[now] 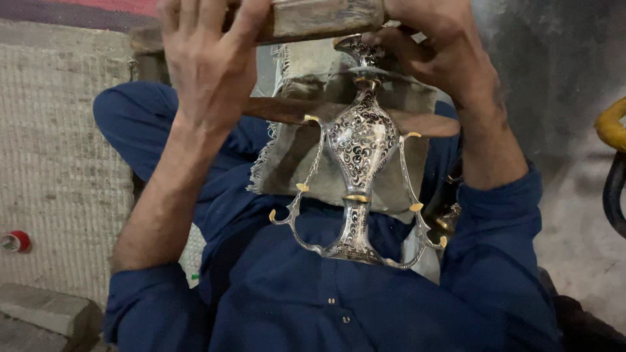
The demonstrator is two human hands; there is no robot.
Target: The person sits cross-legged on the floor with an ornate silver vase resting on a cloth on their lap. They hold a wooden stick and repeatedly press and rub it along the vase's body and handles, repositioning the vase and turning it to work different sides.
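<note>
Head view, looking down along the person's own body. The left hand (208, 62) has its fingers curled over the near edge of a worn wooden block (326, 18) at the top of the frame, clamped on it. The right hand (437, 55) is closed around the narrow top of an ornate metal vase (360, 140), just beside the same block; its fingertips are partly hidden, but the grip on the vase looks firm. The vase (silver-coloured, with dark scrollwork engraving and gold-coloured bands) hangs below the right hand, between the two forearms, its flared foot (355, 248) pointing toward the person's chest. Two curved side handles (297, 218) with gold-coloured tips flank the body. Behind the vase, below both hands, a frayed grey cloth (293, 163) drapes over a dark wooden bar (287, 109). Blue sleeves (489, 248) cover both arms. A woven mat (59, 143) lies outward of the left hand.
</note>
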